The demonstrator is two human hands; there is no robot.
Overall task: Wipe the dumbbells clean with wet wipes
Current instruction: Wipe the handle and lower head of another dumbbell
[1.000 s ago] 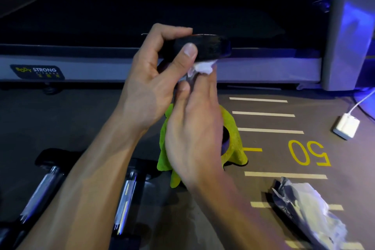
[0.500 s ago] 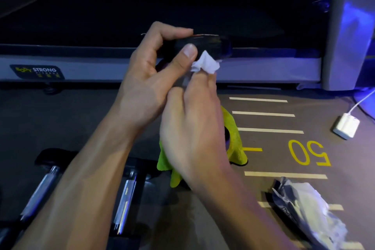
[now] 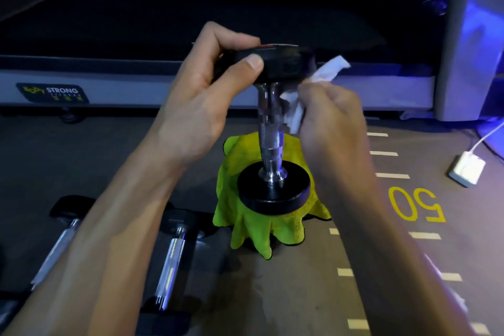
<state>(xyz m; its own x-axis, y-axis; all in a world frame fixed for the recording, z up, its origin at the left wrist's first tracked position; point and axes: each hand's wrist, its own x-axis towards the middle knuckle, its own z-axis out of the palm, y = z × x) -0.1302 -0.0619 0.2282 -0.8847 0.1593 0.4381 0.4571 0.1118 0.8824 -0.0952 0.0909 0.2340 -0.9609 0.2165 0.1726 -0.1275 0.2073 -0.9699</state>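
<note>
Head view: mid-wipe on the handle. Left hand (image 3: 196, 95) grips the top plate of the upright dumbbell (image 3: 271, 128), whose bottom plate stands on a green cloth (image 3: 256, 229). Right hand (image 3: 331, 117) pinches the wet wipe (image 3: 296, 106) beside the upper shaft. Next, likely: wrap the wipe round the knurling, run it down, then do the plates. Count: one dumbbell in hand, two more dumbbells (image 3: 171, 262) lying on the floor left, one wipe, one cloth.

Dumbbell (image 3: 271, 128) stood upright on green cloth (image 3: 253, 229) on floor (image 3: 313, 294). Left hand (image 3: 201, 106) gripped top weight; right hand (image 3: 330, 120) pinched white wet wipe (image 3: 294, 114) against chrome handle. Two more dumbbells (image 3: 171, 267) lay at lower left. White adapter (image 3: 467, 169) lay near right edge.
</note>
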